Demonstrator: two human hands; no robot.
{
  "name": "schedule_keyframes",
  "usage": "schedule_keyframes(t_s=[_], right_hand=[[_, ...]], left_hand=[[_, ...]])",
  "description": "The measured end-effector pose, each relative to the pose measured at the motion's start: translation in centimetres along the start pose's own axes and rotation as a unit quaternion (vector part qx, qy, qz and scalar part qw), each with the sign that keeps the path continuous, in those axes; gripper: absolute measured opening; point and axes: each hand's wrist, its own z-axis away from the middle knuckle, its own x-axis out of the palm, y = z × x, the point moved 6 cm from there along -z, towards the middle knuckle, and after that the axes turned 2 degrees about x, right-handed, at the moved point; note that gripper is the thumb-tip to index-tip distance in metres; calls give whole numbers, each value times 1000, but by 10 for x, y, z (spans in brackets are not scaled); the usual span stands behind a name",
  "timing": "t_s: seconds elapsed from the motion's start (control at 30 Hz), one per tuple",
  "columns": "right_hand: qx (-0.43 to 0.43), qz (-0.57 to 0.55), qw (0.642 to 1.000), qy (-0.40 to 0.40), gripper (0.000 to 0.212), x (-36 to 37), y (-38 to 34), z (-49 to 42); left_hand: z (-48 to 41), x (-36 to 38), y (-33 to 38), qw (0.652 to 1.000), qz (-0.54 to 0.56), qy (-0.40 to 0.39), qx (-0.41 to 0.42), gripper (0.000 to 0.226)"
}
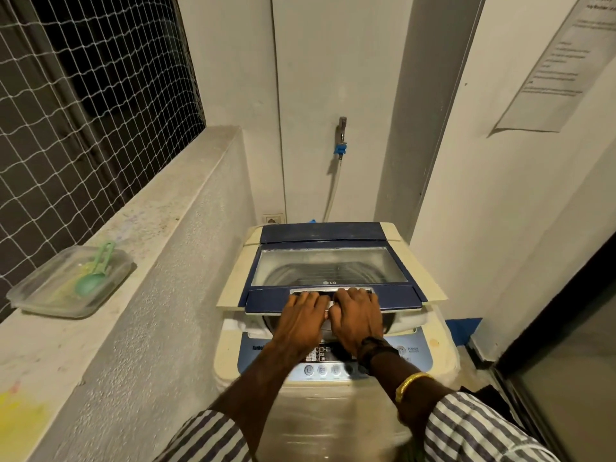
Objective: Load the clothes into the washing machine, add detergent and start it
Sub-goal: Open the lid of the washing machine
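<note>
balcony ledge [186,201] at left carries a tub [40,295] with a green scoop [91,281]. washing machine [333,421] stands centre; left grip [305,320] and right grip [356,316] both curl fingers into the lid handle [330,291]. best to lift evenly and fold the lid [330,238] fully back. clothes not in view.

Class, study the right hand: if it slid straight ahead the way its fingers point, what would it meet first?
The right hand sits at the lid handle, so it meets that first. Beyond it lies the lid's glass window, though depth is hard to judge.
</note>
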Motion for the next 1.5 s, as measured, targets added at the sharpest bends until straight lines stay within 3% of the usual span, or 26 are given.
schedule_keyframes(t_s=[0.27, 0.4, 0.57, 0.77, 0.97, 1.2, 1.3, 1.5], right_hand=[[18, -9, 994, 106, 24, -24, -12, -30], [21, -11, 989, 147, 22, -36, -15, -45], [18, -40, 976, 212, 24, -57, -21, -65], [38, -128, 951, 279, 25, -79, -33, -96], [-35, -129, 952, 276, 14, -81, -29, -128], [-43, -124, 946, 295, 18, -82, -32, -172], [-54, -128, 944, 300, 22, -85, -31, -197], [-97, -127, 944, 287, 31, -85, -25, -236]], left_hand=[[-23, -18, -18, 998, -7, 66, -13, 53], [-35, -35, -22, 986, 5, 167, 29, 40], [-55, -58, -28, 973, -17, 226, 49, 37], [-95, -94, -43, 958, -26, 285, 11, 37], [-135, -116, -61, 952, -18, 306, 5, 40], [-172, -129, -81, 934, 22, 354, -44, 32], [-190, -136, -92, 916, 75, 390, -57, 33], [-219, -139, -112, 901, 73, 419, -82, 40]])
